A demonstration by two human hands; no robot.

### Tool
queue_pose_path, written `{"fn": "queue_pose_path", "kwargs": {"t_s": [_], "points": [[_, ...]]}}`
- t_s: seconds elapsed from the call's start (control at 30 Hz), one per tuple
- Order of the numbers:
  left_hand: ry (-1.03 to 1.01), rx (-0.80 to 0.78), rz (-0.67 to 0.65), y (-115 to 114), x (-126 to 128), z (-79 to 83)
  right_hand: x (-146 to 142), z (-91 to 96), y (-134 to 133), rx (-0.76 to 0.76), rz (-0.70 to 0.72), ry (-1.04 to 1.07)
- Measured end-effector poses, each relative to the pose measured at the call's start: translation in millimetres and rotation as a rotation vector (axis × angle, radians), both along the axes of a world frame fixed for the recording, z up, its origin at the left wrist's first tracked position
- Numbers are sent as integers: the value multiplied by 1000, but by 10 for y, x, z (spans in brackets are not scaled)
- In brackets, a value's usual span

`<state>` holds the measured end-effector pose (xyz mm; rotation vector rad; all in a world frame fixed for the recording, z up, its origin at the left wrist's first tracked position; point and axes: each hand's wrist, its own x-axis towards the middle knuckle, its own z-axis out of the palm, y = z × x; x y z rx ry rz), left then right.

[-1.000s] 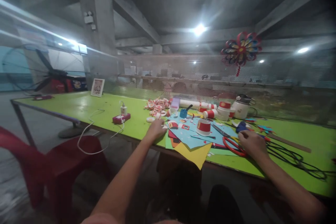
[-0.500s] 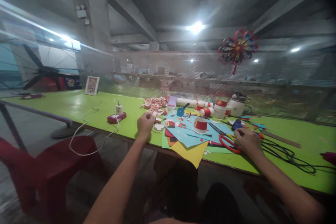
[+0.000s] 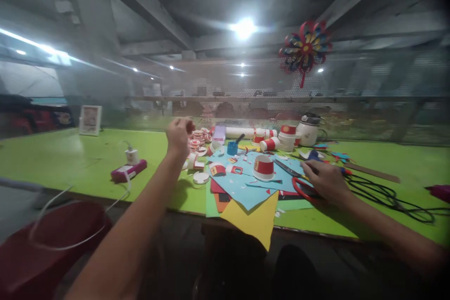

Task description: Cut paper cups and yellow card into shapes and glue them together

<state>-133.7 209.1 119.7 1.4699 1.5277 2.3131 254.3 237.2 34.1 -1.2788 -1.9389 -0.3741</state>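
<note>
The left hand [image 3: 178,135] and left forearm [image 3: 140,208], centre-left to lower left, are seen bare, the forearm tapered towards the wrist. The right hand [image 3: 325,179] and right forearm [image 3: 385,226], lower right, are likewise uncovered. A dark rounded shape [image 3: 296,272] is shown bottom centre-right; whether it is a clothed knee cannot be told.

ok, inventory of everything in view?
Table: one, green, foreground
Paper sheets: several, mixed colours, front centre
Standing cup: one, red-white, on paper sheets
Other cups: several, red-white, rear
Scissors: one, red-handled, right of standing cup
Small pot: one, blue, centre
Jug: one, white and black, rear right
Piled pieces: many, red-white, rear centre
Roll: one, white, rear
Picture frame: one, white, rear left
Power strip: one, purple, left
Seat: one, red, lower left
Ornament: one, multicoloured, upper right
Cable: count unclear, black, right
Left grip: one, bare, near piled pieces
Right grip: one, bare, near scissors
</note>
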Motion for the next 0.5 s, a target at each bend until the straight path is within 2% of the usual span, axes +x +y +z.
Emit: {"fn": "queue_pose_path", "kwargs": {"t_s": [0.1,0.2,0.27,0.37,0.43,0.5], "points": [[316,-16,-164,279,442,-66,-204,316,108,13,62,-35],[638,-24,-313,389,806,-313,-441,592,278,-5,121,-63],[797,-22,-382,389,936,-493,-569,664,365,-50,188,-92],[963,-14,-419,338,986,-695,-666,562,409,-137,297,-114],[1203,66,-351,295,975,-764,-670,412,385,-207,376,-141],[1233,93,-300,251,969,-784,-650,271,336,-264,433,-164]]}}
